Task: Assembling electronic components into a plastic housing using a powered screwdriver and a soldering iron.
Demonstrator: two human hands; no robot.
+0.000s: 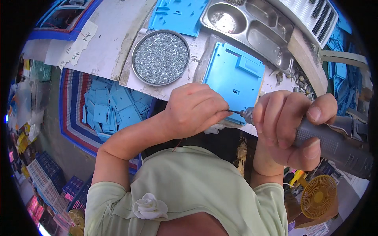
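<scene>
My right hand (289, 126) is wrapped round a grey electric screwdriver (334, 147), whose thin bit points left. At the tip of that bit, the fingers of my left hand (197, 108) are pinched together; whatever lies between them is too small to make out. Just beyond both hands, a flat light-blue plastic panel (232, 84) with a raised rectangular part rests on the table. The bit and fingertips are over its near edge. A round metal dish (189, 59) full of small silvery screws (160, 57) stands left of the panel.
Another blue panel (177, 15) lies farther back. A steel compartment tray (246, 23) and a white rack of black pieces (315, 19) stand at the back right. Lower left, a striped bag (73, 114) holds blue panels (114, 108). A yellow fan (319, 196) is at lower right.
</scene>
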